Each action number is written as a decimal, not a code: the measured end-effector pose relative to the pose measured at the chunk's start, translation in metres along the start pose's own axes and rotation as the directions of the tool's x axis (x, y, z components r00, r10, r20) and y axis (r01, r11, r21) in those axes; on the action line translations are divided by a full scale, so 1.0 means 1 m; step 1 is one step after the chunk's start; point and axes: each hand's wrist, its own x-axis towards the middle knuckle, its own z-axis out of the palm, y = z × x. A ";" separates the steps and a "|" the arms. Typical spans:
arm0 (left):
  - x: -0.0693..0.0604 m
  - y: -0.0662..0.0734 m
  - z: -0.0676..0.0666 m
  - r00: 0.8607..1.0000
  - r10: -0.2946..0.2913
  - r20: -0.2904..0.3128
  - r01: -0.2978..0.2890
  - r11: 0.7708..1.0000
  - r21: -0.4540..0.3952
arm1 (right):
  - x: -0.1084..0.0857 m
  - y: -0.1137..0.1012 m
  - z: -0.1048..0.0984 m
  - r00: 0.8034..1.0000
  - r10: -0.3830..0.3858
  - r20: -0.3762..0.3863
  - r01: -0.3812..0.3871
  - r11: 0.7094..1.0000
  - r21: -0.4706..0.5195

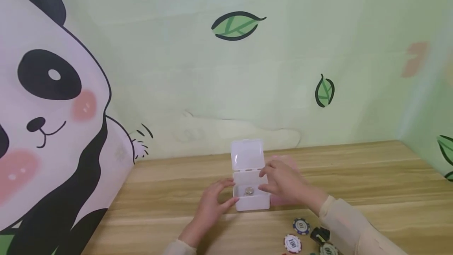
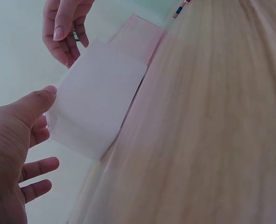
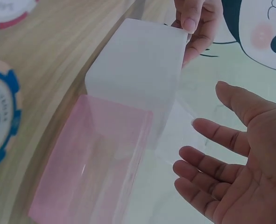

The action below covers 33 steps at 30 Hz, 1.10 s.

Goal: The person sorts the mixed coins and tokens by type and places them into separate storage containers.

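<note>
1. White box [image 1: 253, 203]: mid-table, lid [image 1: 247, 154] swung up at back. Left hand [image 1: 211, 202] at its left wall, thumb touching, fingers spread and loosely bent.
2. Inside the box: silver disc [image 1: 249, 190], on the floor of it.
3. Right hand [image 1: 284, 180]: by the box's right side, fingers loosely spread, slightly bent.
4. Pink see-through container [image 1: 279, 201]: just beside the box, right side, partly hidden by right hand.
5. Wood-grain table [image 1: 159, 207], pale green walls [image 1: 159, 70]; panda picture [image 1: 49, 89] far left, printed leaves [image 1: 237, 28] centre to right.
6. Counts: 2 containers, 1 disc visible. Front right, 3 chips: white-and-red chip [image 1: 292, 243], blue chip [image 1: 301, 226], grey chip [image 1: 329, 249]; plus 1 black object [image 1: 320, 235], can't tell what.
</note>
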 end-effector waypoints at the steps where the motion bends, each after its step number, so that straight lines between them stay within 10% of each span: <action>1: -0.001 0.000 0.000 1.000 -0.003 0.001 0.003 1.000 0.007 | -0.002 0.001 0.000 1.000 -0.002 -0.010 0.002 1.000 0.005; 10: -0.004 0.005 -0.005 0.992 0.106 -0.070 -0.098 0.990 0.101 | -0.015 0.010 0.002 0.998 0.012 -0.061 -0.009 0.999 0.040; 21: 0.000 0.036 -0.001 0.916 0.367 -0.163 -0.331 0.920 0.210 | -0.034 0.021 -0.009 0.986 0.147 -0.073 -0.146 0.989 0.017; 28: -0.008 0.061 0.010 0.870 0.481 -0.112 -0.457 0.870 0.182 | -0.052 0.035 -0.006 0.983 0.156 -0.098 -0.157 0.988 -0.006; 33: -0.015 0.076 0.015 0.870 0.492 -0.034 -0.483 0.863 0.148 | -0.061 0.042 -0.005 0.979 0.191 -0.066 -0.191 0.982 0.008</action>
